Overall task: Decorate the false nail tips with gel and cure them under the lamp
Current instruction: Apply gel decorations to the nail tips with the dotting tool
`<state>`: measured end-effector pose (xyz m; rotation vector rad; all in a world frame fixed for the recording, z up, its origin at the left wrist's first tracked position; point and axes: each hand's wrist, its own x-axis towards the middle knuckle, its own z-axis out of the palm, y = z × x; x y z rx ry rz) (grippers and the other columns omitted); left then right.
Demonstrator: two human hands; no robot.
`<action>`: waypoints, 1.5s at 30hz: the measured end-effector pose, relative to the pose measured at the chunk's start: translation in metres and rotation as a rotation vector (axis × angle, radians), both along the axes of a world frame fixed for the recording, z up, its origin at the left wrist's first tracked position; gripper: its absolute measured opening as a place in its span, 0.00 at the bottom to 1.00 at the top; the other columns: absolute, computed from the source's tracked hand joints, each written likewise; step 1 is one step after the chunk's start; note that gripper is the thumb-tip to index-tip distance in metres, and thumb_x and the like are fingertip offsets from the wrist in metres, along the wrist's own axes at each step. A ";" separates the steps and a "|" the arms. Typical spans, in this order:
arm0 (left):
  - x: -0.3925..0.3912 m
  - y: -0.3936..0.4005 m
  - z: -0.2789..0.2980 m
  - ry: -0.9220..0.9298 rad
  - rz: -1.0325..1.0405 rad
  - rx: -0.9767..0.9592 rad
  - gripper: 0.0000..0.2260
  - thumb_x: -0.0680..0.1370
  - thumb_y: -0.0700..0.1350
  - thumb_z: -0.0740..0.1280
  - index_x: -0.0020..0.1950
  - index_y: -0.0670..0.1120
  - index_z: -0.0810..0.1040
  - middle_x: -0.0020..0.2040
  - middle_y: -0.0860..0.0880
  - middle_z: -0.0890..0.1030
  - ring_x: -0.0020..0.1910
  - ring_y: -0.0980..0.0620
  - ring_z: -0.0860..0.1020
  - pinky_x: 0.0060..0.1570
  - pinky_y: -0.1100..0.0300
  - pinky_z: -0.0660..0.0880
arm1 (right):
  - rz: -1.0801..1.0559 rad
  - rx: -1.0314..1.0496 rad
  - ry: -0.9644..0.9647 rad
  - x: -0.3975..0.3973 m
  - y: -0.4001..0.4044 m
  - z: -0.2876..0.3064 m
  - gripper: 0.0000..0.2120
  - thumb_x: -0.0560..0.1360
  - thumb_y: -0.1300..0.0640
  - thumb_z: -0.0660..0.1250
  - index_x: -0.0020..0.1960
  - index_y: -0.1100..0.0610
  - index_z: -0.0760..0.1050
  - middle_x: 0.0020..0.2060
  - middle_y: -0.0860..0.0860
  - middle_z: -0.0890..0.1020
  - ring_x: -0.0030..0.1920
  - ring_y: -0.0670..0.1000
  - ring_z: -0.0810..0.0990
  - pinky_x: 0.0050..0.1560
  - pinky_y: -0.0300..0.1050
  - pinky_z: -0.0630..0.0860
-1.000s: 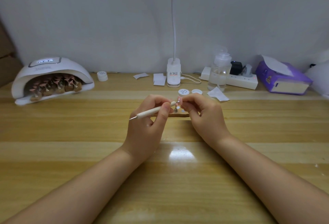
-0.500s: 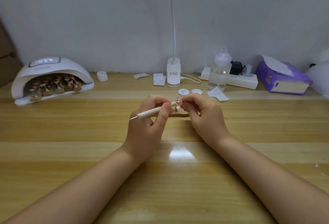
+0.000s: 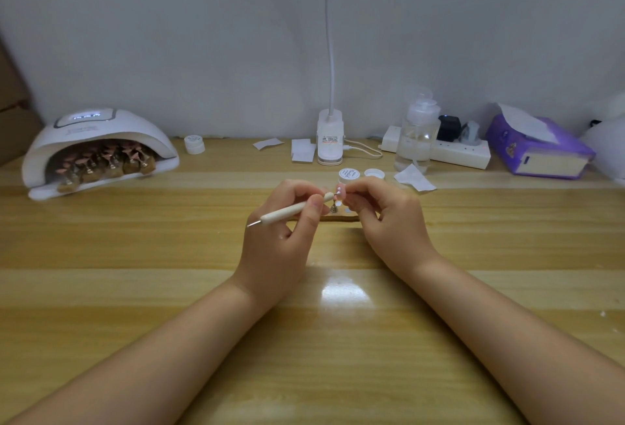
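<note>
False nail tip, pale pink, sits pinched between the fingertips of the right hand, raised just above the middle of the table. Its small metal stand hangs below it, over a wooden holder strip lying on the table behind the hands. The left hand grips a white dotting tool like a pen, thumb and fingers curled round the shaft; its fine point meets the face of the nail tip, and its other metal end juts out to the left.

Just behind the hands stand an open gel pot and its loose lid. At the far left edge a white curing lamp shelters rows of pink tips on stands. Along the far edge are another small pot, paper pads, a desk-lamp base, a clear pump bottle, a power strip and a purple tissue box near the far right corner.
</note>
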<state>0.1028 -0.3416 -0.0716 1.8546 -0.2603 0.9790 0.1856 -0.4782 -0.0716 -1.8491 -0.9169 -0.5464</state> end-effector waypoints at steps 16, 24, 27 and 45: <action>-0.002 -0.002 0.002 0.032 0.018 -0.024 0.07 0.78 0.42 0.63 0.46 0.55 0.74 0.42 0.55 0.81 0.44 0.54 0.82 0.44 0.58 0.78 | 0.003 -0.001 -0.002 -0.002 -0.001 0.001 0.06 0.74 0.68 0.67 0.46 0.61 0.81 0.37 0.40 0.77 0.37 0.38 0.75 0.41 0.28 0.67; -0.002 -0.002 0.002 0.016 0.023 -0.014 0.06 0.79 0.43 0.63 0.46 0.54 0.75 0.42 0.54 0.82 0.44 0.54 0.83 0.44 0.56 0.79 | 0.013 0.000 0.005 -0.002 -0.001 0.001 0.06 0.74 0.68 0.67 0.46 0.61 0.81 0.37 0.43 0.79 0.37 0.39 0.75 0.41 0.28 0.68; -0.004 -0.001 0.003 -0.029 0.009 0.002 0.04 0.78 0.46 0.62 0.47 0.54 0.74 0.40 0.53 0.82 0.43 0.55 0.82 0.43 0.58 0.78 | 0.014 0.005 0.023 -0.002 -0.001 0.001 0.06 0.74 0.69 0.67 0.46 0.61 0.81 0.37 0.42 0.78 0.37 0.38 0.76 0.41 0.28 0.67; -0.005 -0.003 0.011 -0.121 0.000 -0.017 0.03 0.79 0.46 0.62 0.51 0.52 0.75 0.45 0.54 0.82 0.46 0.50 0.83 0.43 0.45 0.79 | 0.025 0.087 0.083 0.002 0.001 -0.004 0.05 0.74 0.67 0.67 0.46 0.61 0.81 0.39 0.47 0.82 0.40 0.49 0.81 0.44 0.54 0.77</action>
